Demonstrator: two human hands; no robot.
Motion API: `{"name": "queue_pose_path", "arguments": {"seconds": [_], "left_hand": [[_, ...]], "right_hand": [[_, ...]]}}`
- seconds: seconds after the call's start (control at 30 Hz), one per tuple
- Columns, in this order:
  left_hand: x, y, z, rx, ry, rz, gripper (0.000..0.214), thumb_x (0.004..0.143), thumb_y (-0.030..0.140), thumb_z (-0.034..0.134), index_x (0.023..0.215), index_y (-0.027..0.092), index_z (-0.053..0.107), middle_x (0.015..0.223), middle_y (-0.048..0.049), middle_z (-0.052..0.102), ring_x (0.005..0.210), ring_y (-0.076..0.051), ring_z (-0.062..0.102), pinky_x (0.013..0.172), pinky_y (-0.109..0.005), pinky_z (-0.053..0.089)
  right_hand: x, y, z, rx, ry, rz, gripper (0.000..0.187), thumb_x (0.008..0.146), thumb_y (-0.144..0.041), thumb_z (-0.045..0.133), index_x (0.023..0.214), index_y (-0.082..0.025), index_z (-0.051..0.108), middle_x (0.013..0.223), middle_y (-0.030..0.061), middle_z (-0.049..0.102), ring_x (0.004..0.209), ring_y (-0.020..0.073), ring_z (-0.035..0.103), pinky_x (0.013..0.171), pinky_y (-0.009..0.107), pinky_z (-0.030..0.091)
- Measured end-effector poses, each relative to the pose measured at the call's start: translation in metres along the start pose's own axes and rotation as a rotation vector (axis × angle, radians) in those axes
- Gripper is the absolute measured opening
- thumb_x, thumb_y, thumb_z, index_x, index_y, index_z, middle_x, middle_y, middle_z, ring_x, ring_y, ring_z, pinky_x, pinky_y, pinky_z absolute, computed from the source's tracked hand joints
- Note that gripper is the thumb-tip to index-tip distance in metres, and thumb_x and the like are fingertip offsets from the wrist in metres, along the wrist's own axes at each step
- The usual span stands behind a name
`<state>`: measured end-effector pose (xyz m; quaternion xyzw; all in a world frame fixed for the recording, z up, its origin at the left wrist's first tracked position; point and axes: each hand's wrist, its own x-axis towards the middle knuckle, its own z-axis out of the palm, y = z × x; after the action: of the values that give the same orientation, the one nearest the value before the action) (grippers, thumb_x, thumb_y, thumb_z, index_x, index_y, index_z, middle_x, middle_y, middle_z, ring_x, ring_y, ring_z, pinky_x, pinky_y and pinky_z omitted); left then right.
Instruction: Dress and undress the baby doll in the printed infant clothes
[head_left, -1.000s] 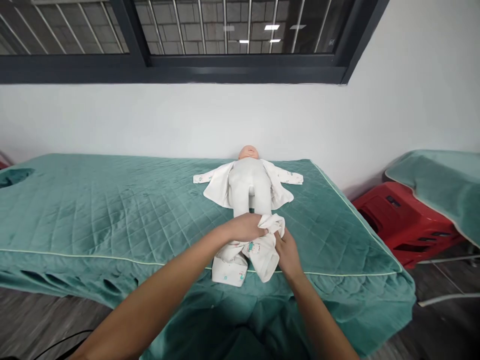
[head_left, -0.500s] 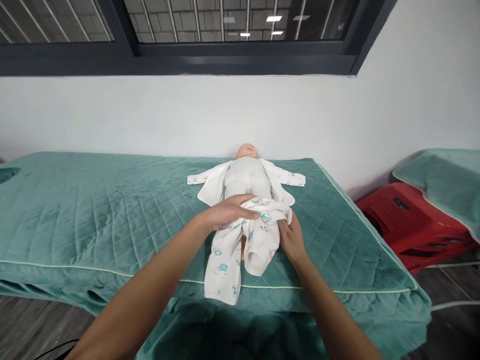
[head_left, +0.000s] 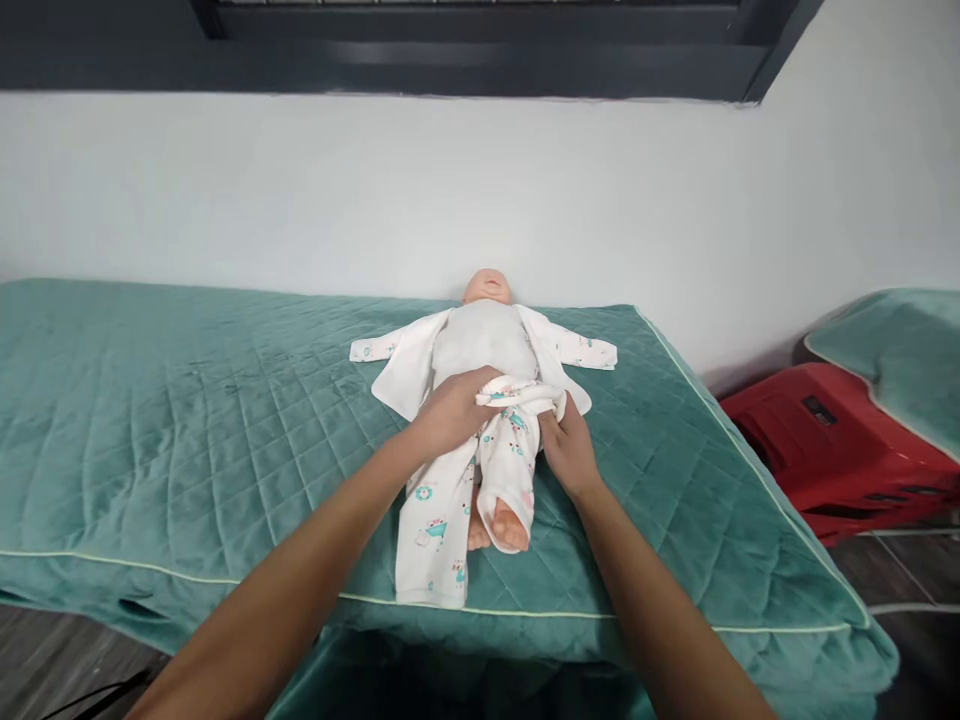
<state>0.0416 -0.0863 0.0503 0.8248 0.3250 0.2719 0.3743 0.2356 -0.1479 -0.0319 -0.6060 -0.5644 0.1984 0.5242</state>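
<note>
A baby doll [head_left: 486, 330] lies on its back on the green quilted bed [head_left: 187, 400], head toward the wall. An open white printed top [head_left: 401, 365] is spread under its arms. White printed trousers [head_left: 439, 510] cover its legs, with both bare feet [head_left: 499, 530] showing at the right leg opening. My left hand [head_left: 450, 410] is closed on the left side of the bunched waistband [head_left: 521, 392] at the doll's hips. My right hand [head_left: 568, 445] grips the waistband's right side.
A white wall [head_left: 300, 190] runs behind the bed, with a dark window frame [head_left: 450, 60] above. To the right stands a red plastic object [head_left: 817, 440] and a second green-covered bed [head_left: 892, 350]. Dark floor [head_left: 60, 660] shows below the bed's front edge.
Both hands have drawn the trousers' waistband up from the doll's feet to its hips. The doll's feet have come out at the leg opening. My view has tilted down.
</note>
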Motion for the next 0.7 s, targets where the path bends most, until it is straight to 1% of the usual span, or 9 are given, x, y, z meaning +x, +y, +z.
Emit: {"name": "queue_pose_path", "arguments": {"seconds": [0.07,0.13,0.2,0.3,0.37,0.5,0.57,0.63,0.7], "left_hand": [[-0.008,-0.006,0.004,-0.072,0.024,-0.039,0.026,0.089,0.031,0.060,0.113,0.021,0.064,0.114,-0.0027,0.072,0.107,-0.022,0.065,0.089,-0.030,0.047],[-0.015,-0.008,0.006,-0.132,0.044,-0.084,0.031,0.088,0.035,0.063,0.116,0.021,0.064,0.113,-0.0019,0.071,0.105,-0.022,0.065,0.087,-0.029,0.048],[-0.019,-0.009,0.006,-0.150,0.040,-0.109,0.030,0.087,0.037,0.065,0.112,0.020,0.064,0.107,-0.0013,0.071,0.100,-0.022,0.065,0.083,-0.029,0.048],[-0.014,-0.009,0.007,-0.120,0.032,-0.087,0.023,0.086,0.036,0.067,0.101,0.019,0.064,0.098,-0.0009,0.069,0.093,-0.021,0.063,0.077,-0.028,0.047],[-0.007,-0.010,0.009,-0.100,0.094,-0.060,0.018,0.086,0.033,0.066,0.097,0.019,0.064,0.094,-0.0003,0.069,0.090,-0.019,0.062,0.077,-0.027,0.046],[0.003,-0.014,0.014,-0.128,0.259,-0.047,0.010,0.085,0.026,0.064,0.091,0.018,0.063,0.089,0.0006,0.067,0.088,-0.018,0.059,0.080,-0.027,0.045],[0.002,-0.019,0.014,-0.210,0.253,-0.068,0.015,0.083,0.029,0.068,0.093,0.018,0.064,0.091,0.0002,0.067,0.090,-0.018,0.059,0.080,-0.027,0.045],[-0.004,-0.026,0.009,-0.343,0.211,-0.080,0.025,0.080,0.035,0.074,0.096,0.019,0.064,0.095,-0.0003,0.066,0.093,-0.018,0.060,0.082,-0.026,0.046],[-0.010,-0.034,0.002,-0.502,0.163,-0.080,0.031,0.077,0.039,0.079,0.095,0.018,0.065,0.095,-0.0005,0.065,0.091,-0.017,0.060,0.080,-0.026,0.046]], "right_hand": [[-0.001,0.002,0.001,0.001,0.005,-0.004,0.034,0.100,-0.048,0.044,0.115,-0.020,0.058,0.118,0.0108,0.071,0.109,0.0274,0.062,0.096,0.039,0.046],[0.003,0.002,0.002,-0.029,0.004,-0.013,0.033,0.100,-0.049,0.044,0.114,-0.022,0.058,0.114,0.0101,0.071,0.105,0.0275,0.063,0.092,0.038,0.047],[0.011,0.003,0.001,-0.105,-0.002,-0.030,0.029,0.099,-0.049,0.044,0.106,-0.024,0.057,0.103,0.0097,0.072,0.096,0.0287,0.064,0.085,0.038,0.047],[0.024,0.005,-0.001,-0.212,0.003,-0.064,0.024,0.095,-0.048,0.048,0.097,-0.025,0.056,0.088,0.0084,0.070,0.084,0.0301,0.063,0.075,0.038,0.045],[0.029,0.006,-0.002,-0.209,0.024,-0.084,0.023,0.095,-0.047,0.048,0.099,-0.025,0.056,0.087,0.0076,0.070,0.083,0.0294,0.062,0.073,0.037,0.044],[0.031,0.006,0.000,-0.119,0.066,-0.095,0.023,0.098,-0.044,0.046,0.101,-0.024,0.056,0.089,0.0051,0.069,0.083,0.0245,0.061,0.074,0.034,0.045],[0.028,0.006,0.002,-0.095,0.081,-0.077,0.020,0.097,-0.041,0.050,0.101,-0.023,0.058,0.088,0.0033,0.067,0.081,0.0222,0.059,0.075,0.034,0.044],[0.023,0.003,0.003,-0.079,0.100,-0.075,0.015,0.094,-0.036,0.055,0.100,-0.023,0.059,0.088,0.0017,0.064,0.080,0.0200,0.057,0.075,0.033,0.044],[0.019,-0.003,0.002,-0.071,0.102,-0.143,0.012,0.091,-0.031,0.060,0.099,-0.023,0.060,0.093,0.0020,0.063,0.083,0.0194,0.056,0.078,0.033,0.045]]}}
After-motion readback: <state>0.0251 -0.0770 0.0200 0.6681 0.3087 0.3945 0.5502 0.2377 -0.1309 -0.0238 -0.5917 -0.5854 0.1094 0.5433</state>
